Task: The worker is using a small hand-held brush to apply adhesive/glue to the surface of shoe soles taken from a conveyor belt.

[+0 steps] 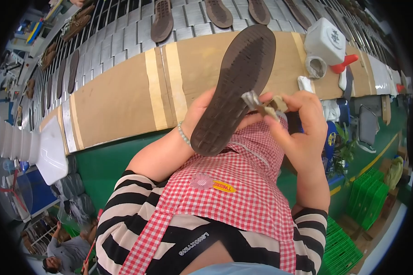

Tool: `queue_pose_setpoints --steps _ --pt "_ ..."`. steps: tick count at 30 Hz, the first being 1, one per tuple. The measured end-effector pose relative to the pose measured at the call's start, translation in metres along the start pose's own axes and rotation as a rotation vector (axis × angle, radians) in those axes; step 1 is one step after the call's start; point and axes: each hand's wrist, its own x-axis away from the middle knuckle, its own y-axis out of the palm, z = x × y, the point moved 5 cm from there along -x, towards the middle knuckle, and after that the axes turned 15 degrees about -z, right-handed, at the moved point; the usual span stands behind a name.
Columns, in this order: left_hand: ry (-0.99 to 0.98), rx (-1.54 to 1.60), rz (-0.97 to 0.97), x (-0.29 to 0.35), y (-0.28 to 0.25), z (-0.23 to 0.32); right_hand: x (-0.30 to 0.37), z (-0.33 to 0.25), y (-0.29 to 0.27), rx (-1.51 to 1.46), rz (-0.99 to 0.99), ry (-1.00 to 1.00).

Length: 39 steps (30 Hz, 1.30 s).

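Observation:
A dark brown shoe sole [236,73] is held up, tilted, in front of my checked apron, its recessed face toward me. My left hand [200,106] grips its left edge, the fingers mostly hidden behind it. At the sole's right edge, my right hand [303,120] pinches a small tool with a silvery tip and beige wrapping [261,104]. Its tip overlaps the sole's edge in view; whether it touches I cannot tell.
Cardboard with tape strips [119,96] covers the near bench edge. Beyond it, a slatted metal conveyor [188,23] carries more soles. To the right stand a white plastic container [325,42], a small pot [315,67] and a red-handled object [345,64]. A person [69,252] is at lower left.

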Motion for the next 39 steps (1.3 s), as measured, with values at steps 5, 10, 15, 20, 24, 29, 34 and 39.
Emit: queue_pose_setpoints --steps 5,10,15,20,24,29,34,39 --pt "-0.042 -0.047 0.086 -0.002 -0.004 0.000 -0.010 0.014 -0.019 0.056 0.103 -0.008" --pt "-0.110 0.065 -0.015 -0.004 -0.013 -0.005 -0.019 0.026 -0.030 0.200 0.052 -0.015" --pt "-0.029 -0.040 -0.046 -0.018 -0.030 0.010 -0.021 0.074 -0.075 0.408 0.294 0.092" --pt "0.399 -0.415 -0.134 -0.039 -0.037 0.097 -0.007 0.149 -0.098 0.520 0.381 0.267" --pt "0.518 -0.215 -0.129 -0.020 -0.067 0.144 -0.014 0.179 -0.078 0.694 0.314 0.294" --pt "0.345 -0.004 0.034 0.038 -0.079 0.119 -0.031 0.186 -0.065 0.702 0.093 0.226" --pt "0.102 -0.059 -0.128 0.022 -0.086 0.077 0.028 0.236 -0.101 0.590 0.206 0.351" --pt "0.059 -0.060 -0.068 0.017 -0.075 0.055 0.041 0.260 -0.110 0.261 -0.004 0.752"
